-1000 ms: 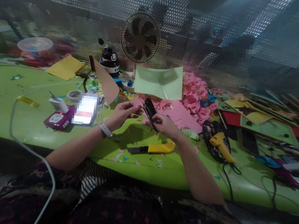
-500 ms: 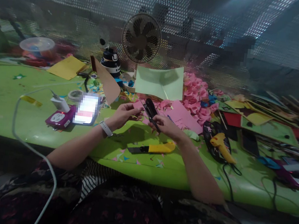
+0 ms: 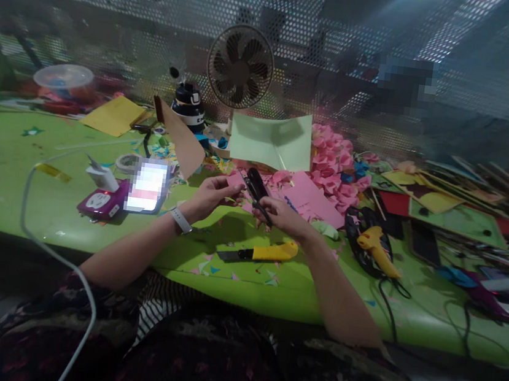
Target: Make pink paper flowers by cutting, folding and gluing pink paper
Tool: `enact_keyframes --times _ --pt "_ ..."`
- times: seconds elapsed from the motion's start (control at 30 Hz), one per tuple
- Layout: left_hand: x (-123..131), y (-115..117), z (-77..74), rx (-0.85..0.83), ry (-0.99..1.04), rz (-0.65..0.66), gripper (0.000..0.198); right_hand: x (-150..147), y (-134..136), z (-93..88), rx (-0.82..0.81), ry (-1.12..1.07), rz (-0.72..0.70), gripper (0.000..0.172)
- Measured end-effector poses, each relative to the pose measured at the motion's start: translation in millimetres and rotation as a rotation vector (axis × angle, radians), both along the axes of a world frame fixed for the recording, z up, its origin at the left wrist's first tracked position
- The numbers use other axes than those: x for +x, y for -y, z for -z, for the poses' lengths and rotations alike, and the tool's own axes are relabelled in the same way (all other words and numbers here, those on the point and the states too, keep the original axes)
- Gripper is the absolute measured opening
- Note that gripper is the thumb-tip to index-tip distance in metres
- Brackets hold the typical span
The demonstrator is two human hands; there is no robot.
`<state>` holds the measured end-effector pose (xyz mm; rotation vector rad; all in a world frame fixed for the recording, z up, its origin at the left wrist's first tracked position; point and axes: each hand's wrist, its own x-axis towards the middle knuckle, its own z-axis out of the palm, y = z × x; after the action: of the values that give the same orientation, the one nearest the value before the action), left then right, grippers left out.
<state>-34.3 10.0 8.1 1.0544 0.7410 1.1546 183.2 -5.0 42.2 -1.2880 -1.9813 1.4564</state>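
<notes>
In my right hand point(image 3: 283, 215) is a long black tool that looks like a stapler point(image 3: 256, 184), its far end pointing up and to the left. My left hand point(image 3: 210, 196), with a white band at the wrist, is closed in a pinch just left of the stapler. What its fingertips hold, if anything, is too small to make out. Below both hands a yellow utility knife point(image 3: 273, 252) lies on the green tabletop point(image 3: 242, 291). Behind them are pink paper sheets point(image 3: 315, 201) and a heap of pink paper flowers point(image 3: 332, 160).
On the left are a lit phone point(image 3: 147, 186), a purple power socket point(image 3: 99, 202) and a white cable point(image 3: 56, 256). A fan point(image 3: 240, 68) and a pale green sheet point(image 3: 272, 140) stand behind. To the right lies a yellow glue gun point(image 3: 379, 250) with its cord, beside piled paper and sticks.
Almost nothing differs. Both hands and the stapler stay in place, with only a slight shift of the fingers.
</notes>
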Motion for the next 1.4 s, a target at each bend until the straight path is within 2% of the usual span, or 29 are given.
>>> enact_keyframes --times 0.4,0.67,0.93,1.23,1.4 --pt "1.2 -0.6 3.3 -0.016 0.043 -0.02 0.037 -4.3 1.4 -0.4 0.03 -0.016 0.08 0.056" --pt "0.3 -3.4 2.1 -0.065 0.068 -0.084 0.042 -0.6 -1.6 4.1 0.057 -0.005 0.123 0.055" --pt "0.5 -2.5 4.3 -0.021 0.009 -0.055 0.039 -0.9 -2.0 3.9 0.092 -0.014 0.119 0.054" --pt "0.9 -3.3 0.0 -0.081 -0.004 -0.119 0.046 -1.3 -1.0 2.7 0.076 -0.017 0.136 0.054" --pt "1.3 -1.8 -2.2 -0.078 -0.008 -0.089 0.045 -0.5 -0.2 -0.2 0.05 0.014 0.122 0.053"
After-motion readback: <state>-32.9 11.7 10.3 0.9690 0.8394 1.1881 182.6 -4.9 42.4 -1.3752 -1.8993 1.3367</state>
